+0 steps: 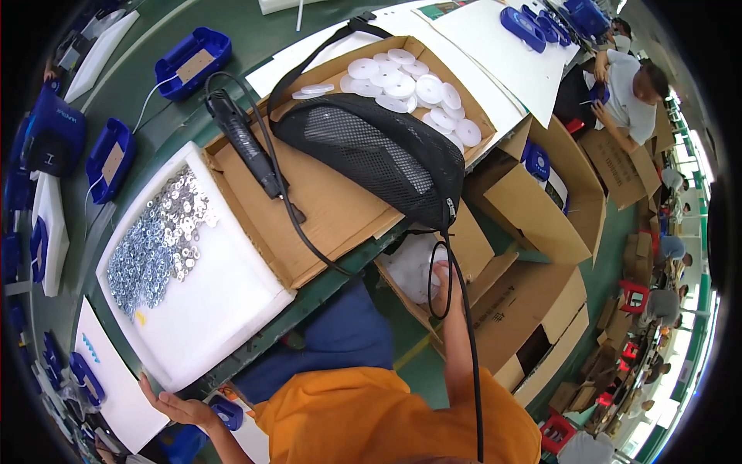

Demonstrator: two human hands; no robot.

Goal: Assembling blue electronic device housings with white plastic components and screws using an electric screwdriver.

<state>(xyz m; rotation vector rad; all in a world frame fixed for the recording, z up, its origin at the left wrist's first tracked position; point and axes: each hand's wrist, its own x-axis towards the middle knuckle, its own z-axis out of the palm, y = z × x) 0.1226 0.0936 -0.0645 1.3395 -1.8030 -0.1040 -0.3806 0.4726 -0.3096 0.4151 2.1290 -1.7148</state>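
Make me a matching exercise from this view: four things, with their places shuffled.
Things
1. White round plastic discs
2. Small silvery metal parts
3. Right hand
4. Left hand

Places
A. At the cloudy plastic bag in the brown cardboard box
B. Beyond the black mesh pouch, in the shallow cardboard tray
C. Outside the white foam tray, by one corner
D. Inside the white foam tray

Pairs: 1-B, 2-D, 3-A, 4-C

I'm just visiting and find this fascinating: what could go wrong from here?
The black cable loops across the right hand in this view, so it might snag if that hand pulls back. The white tray of loose metal parts sits close to the table's edge near the left hand; a bump could spill them.
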